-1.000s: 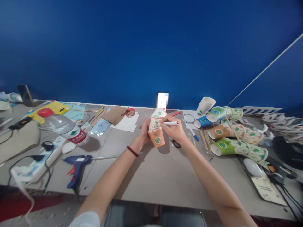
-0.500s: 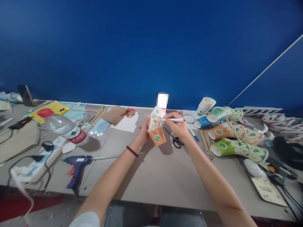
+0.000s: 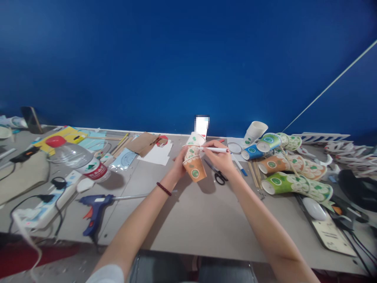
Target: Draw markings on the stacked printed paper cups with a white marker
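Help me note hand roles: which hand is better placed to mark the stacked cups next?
Probably the right hand: it holds the pen, tip near the stacked cups, while the left hand grips them.

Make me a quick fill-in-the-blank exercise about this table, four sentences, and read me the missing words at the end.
The left hand holds paper cups, the nearest with a round green logo on a background of ____.
The white pen is held in the ____ hand.
The plastic bottle has a ____ cap.
The scissors have ____ handles.
Missing words: orange; right; red; black.
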A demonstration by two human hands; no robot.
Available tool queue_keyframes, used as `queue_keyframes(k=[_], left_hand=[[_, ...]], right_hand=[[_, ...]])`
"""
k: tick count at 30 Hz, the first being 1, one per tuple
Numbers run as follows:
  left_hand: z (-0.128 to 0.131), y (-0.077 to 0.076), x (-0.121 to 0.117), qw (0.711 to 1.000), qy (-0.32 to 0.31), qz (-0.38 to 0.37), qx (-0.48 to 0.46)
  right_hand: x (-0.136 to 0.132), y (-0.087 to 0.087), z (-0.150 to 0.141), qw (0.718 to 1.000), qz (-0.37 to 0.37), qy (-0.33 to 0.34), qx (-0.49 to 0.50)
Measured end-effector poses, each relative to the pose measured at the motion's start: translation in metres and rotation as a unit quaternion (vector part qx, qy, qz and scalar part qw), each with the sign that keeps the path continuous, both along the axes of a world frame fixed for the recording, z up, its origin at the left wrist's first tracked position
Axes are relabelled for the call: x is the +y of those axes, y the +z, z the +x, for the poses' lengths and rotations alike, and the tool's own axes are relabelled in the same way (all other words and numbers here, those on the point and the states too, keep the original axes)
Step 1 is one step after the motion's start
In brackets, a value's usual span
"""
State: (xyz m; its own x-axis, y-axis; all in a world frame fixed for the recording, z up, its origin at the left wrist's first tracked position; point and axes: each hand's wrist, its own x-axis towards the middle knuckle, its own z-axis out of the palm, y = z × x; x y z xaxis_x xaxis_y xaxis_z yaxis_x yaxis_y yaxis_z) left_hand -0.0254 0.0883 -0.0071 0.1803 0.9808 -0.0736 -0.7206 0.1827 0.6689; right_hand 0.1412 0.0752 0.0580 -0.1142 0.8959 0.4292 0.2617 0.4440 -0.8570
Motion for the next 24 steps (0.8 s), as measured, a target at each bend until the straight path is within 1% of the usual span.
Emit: queue_keyframes(k=[5, 11, 17, 24], left_hand=[[0.000, 0.004, -0.003, 0.999, -0.011, -0.009, 0.032], [0.001, 0.011, -0.008, 0.999, -0.015, -0.028, 0.036], [0.001, 0.009, -0.007, 0.998, -0.010, -0.054, 0.031], [0.003, 0.012, -0.008, 0.998, 0.001, -0.049, 0.027]], right_hand=[[-0.002, 0.001, -0.002, 1.000, 0.011, 0.006, 0.000], [-0.002, 0.000, -0.002, 1.000, 0.011, 0.010, -0.020], [-0.003, -0.001, -0.002, 1.000, 0.012, 0.009, -0.026], [-0.003, -0.002, -0.003, 0.999, 0.011, 0.007, -0.030]])
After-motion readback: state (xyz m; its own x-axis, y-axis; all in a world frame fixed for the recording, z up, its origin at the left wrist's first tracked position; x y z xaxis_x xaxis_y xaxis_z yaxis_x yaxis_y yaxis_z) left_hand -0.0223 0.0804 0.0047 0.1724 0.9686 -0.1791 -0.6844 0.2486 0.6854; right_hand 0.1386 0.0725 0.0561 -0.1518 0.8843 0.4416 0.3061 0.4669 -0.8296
